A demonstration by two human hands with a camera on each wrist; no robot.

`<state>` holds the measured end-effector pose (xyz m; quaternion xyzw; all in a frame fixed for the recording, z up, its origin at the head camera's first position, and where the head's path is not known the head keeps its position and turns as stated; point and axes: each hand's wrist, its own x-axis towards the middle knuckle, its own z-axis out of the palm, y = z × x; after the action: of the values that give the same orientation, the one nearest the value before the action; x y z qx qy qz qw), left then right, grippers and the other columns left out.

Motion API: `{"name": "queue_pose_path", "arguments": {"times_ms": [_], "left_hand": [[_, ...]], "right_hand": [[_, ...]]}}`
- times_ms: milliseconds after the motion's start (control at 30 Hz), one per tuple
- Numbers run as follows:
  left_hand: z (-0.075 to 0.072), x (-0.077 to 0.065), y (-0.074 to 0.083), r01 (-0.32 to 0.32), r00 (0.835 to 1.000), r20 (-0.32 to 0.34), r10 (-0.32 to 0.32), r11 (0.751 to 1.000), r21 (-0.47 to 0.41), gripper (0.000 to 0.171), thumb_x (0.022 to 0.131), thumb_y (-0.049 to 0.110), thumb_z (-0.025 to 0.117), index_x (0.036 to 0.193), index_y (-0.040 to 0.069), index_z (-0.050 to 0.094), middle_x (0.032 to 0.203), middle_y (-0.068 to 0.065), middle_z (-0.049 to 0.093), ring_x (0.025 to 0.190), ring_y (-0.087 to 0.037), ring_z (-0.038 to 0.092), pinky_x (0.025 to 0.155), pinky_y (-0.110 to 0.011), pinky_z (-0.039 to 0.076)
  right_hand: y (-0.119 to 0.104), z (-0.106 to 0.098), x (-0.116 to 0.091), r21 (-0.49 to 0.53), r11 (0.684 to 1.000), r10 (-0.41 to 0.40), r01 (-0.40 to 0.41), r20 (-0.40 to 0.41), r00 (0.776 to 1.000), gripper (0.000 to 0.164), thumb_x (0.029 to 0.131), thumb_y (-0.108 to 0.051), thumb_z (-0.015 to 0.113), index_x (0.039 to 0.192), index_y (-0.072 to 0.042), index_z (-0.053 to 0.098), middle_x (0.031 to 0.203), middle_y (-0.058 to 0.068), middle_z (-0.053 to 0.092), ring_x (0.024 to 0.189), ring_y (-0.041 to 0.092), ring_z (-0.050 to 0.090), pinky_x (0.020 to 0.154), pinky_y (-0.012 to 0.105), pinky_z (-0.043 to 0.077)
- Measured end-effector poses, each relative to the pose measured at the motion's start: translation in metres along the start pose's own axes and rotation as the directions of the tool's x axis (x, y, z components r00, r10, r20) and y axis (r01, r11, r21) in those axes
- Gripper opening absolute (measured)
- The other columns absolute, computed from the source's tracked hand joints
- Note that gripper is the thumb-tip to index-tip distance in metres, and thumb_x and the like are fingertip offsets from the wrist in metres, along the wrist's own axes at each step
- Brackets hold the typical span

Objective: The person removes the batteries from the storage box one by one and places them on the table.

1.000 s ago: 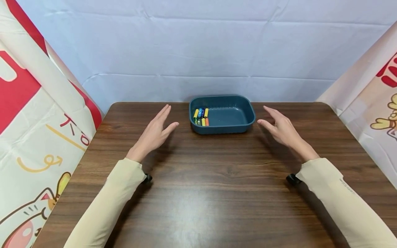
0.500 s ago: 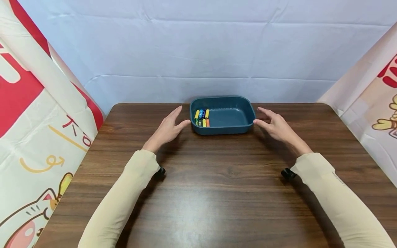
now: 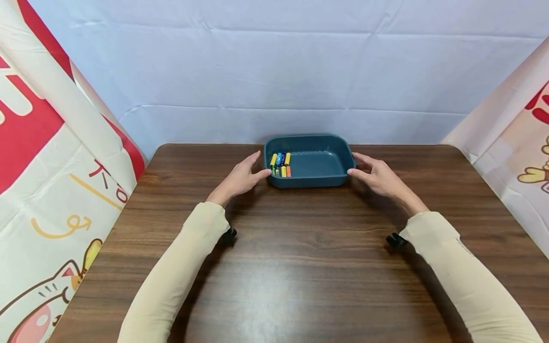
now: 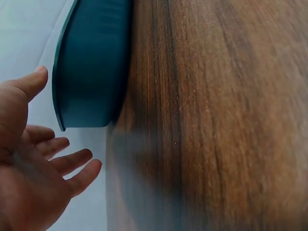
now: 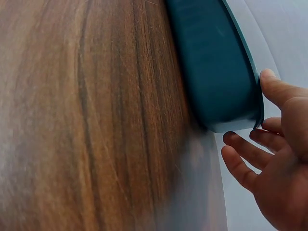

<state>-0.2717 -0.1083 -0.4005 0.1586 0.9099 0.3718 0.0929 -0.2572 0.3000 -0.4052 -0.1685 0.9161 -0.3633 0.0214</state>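
A dark teal rectangular plastic basin (image 3: 316, 181) stands at the back edge of the wooden table. Inside its left end lie several small batteries (image 3: 280, 165) in two rows, coloured yellow, blue, dark and orange. My left hand (image 3: 241, 179) is at the basin's left end with fingers spread; in the left wrist view a small gap shows between thumb and rim. At the right end is my right hand (image 3: 377, 177), its thumb touching the rim and its loosely bent fingertips right at the end wall. Neither hand grips the basin.
The brown wood-grain table (image 3: 317, 267) extends in front of the basin. Behind it hangs a pale creased cloth (image 3: 283, 71). Printed cartoon sheets hang at both sides, the left sheet (image 3: 55, 190) beside the table's left edge.
Both hands have moved inward to the basin's two ends, the left hand travelling farther to the right. The basin and the batteries stay in place on the table.
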Motion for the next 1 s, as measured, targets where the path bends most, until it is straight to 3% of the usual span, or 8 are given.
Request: {"name": "queue_pose_path", "arguments": {"times_ms": [133, 233, 733, 1000], "left_hand": [[0.0020, 0.0018, -0.0006, -0.011, 1.000, 0.022, 0.011, 1.000, -0.002, 0.082, 0.105, 0.047, 0.058, 0.167, 0.011, 0.017, 0.171, -0.009, 0.020, 0.154, -0.029, 0.027, 0.122, -0.051, 0.028], [0.0027, 0.0027, -0.0001, -0.018, 0.999, 0.030, 0.018, 1.000, -0.009, 0.081, 0.105, 0.045, 0.059, 0.167, 0.012, 0.018, 0.170, -0.009, 0.022, 0.153, -0.030, 0.030, 0.121, -0.051, 0.029], [0.0001, 0.0069, 0.0011, -0.031, 0.997, 0.064, 0.032, 0.999, -0.020, 0.081, 0.106, 0.043, 0.059, 0.167, 0.011, 0.017, 0.166, -0.014, 0.032, 0.148, -0.032, 0.039, 0.117, -0.051, 0.036], [-0.0004, 0.0071, 0.0027, -0.029, 0.997, 0.072, 0.032, 0.999, -0.037, 0.078, 0.107, 0.036, 0.060, 0.166, 0.009, 0.017, 0.166, -0.014, 0.031, 0.149, -0.031, 0.037, 0.118, -0.050, 0.035]], "right_hand": [[0.0005, -0.0003, -0.0005, 0.001, 1.000, 0.025, -0.025, -0.002, 1.000, 0.068, 0.106, -0.037, 0.061, 0.162, -0.008, 0.034, 0.136, 0.026, 0.062, 0.118, 0.036, 0.063, 0.083, 0.032, 0.052], [0.0007, -0.0003, -0.0005, 0.006, 0.999, 0.031, -0.031, -0.003, 1.000, 0.069, 0.106, -0.038, 0.061, 0.162, -0.009, 0.035, 0.137, 0.025, 0.062, 0.117, 0.034, 0.064, 0.081, 0.027, 0.050], [-0.0017, 0.0009, -0.0020, 0.067, 0.996, 0.058, -0.058, -0.008, 0.998, 0.070, 0.104, -0.040, 0.063, 0.162, -0.013, 0.035, 0.137, 0.024, 0.063, 0.107, 0.035, 0.069, 0.078, 0.027, 0.052], [-0.0053, 0.0028, -0.0054, 0.112, 0.990, 0.082, -0.081, 0.001, 0.997, 0.071, 0.104, -0.040, 0.064, 0.163, -0.016, 0.033, 0.136, 0.024, 0.063, 0.102, 0.035, 0.070, 0.080, 0.035, 0.053]]}}
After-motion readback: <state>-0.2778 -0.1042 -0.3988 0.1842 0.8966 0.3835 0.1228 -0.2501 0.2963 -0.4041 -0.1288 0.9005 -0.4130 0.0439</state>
